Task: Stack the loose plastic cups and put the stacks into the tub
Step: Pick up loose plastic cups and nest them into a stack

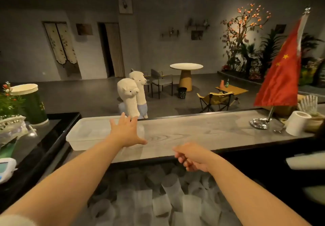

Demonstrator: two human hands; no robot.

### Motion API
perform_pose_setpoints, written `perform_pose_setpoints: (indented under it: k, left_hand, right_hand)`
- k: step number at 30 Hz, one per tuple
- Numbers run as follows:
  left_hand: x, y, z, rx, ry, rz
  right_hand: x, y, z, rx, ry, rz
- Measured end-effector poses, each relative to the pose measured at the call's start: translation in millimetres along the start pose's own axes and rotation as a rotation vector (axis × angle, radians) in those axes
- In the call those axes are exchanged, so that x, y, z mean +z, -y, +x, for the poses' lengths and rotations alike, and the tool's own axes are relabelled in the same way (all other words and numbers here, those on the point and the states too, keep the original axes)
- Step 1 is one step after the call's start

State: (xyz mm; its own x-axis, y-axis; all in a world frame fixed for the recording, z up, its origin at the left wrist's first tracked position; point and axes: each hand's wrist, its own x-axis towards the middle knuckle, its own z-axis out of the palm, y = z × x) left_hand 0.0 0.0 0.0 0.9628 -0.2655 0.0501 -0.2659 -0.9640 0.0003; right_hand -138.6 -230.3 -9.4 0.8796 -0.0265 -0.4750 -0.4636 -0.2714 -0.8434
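Observation:
A shallow translucent plastic tub (88, 132) lies on the left end of the grey wood-grain counter (202, 134). My left hand (125, 131) reaches out over the tub's right end with fingers spread and straight, holding nothing. A faint clear cup (141, 129) seems to stand just right of that hand, too blurred to be sure. My right hand (191, 156) hovers at the counter's near edge with fingers loosely curled, empty. Below the counter, several loose translucent cups (168, 195) lie in a heap, some upright and some tipped.
A red flag on a metal stand (260, 122) and a paper roll (297, 122) occupy the counter's right end. Two plush alpacas (131, 97) stand behind the counter. A green canister (32, 104), flowers and bags sit on the dark side surface at left.

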Motion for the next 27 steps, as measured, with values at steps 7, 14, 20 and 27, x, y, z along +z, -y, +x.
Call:
perform_pose_setpoints:
  k: [7, 14, 20, 27]
  left_hand:
    - [19, 4, 20, 0.010, 0.024, 0.135]
    - [20, -1, 1, 0.044, -0.145, 0.086]
    - [17, -36, -72, 0.177, -0.210, -0.449]
    - [58, -58, -124, 0.144, -0.032, -0.525]
  right_hand:
    - [2, -58, 11, 0.128, -0.071, 0.033]
    - [6, -114, 24, 0.011, -0.350, -0.101]
    - [11, -152, 40, 0.070, -0.317, -0.528]
    - [19, -160, 60, 0.120, -0.105, -0.782]
